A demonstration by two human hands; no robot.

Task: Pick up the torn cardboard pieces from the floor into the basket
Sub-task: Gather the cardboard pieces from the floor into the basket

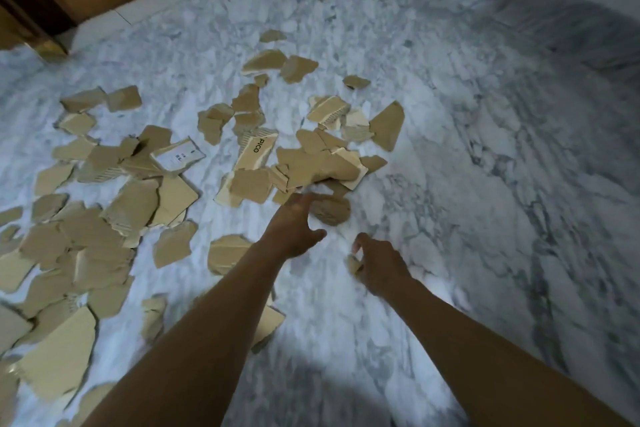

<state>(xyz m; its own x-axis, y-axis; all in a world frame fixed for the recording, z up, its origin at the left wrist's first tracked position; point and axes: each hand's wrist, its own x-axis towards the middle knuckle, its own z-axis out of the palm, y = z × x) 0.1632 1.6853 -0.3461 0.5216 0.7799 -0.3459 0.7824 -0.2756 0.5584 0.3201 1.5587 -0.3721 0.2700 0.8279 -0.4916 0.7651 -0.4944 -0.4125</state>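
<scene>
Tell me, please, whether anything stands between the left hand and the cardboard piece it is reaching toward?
Nothing visible does: the left hand is open, right at the near edge of the cardboard piece, which lies on the marble floor. The right hand holds a small scrap. The basket is out of view.

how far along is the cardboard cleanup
Barely started, by the look of it. Nothing visibly done: no basket is in view. In hand: the right hand pinches a small scrap, the left hand reaches for a brown piece. Left: dozens of cardboard pieces lie scattered on the marble floor.
</scene>
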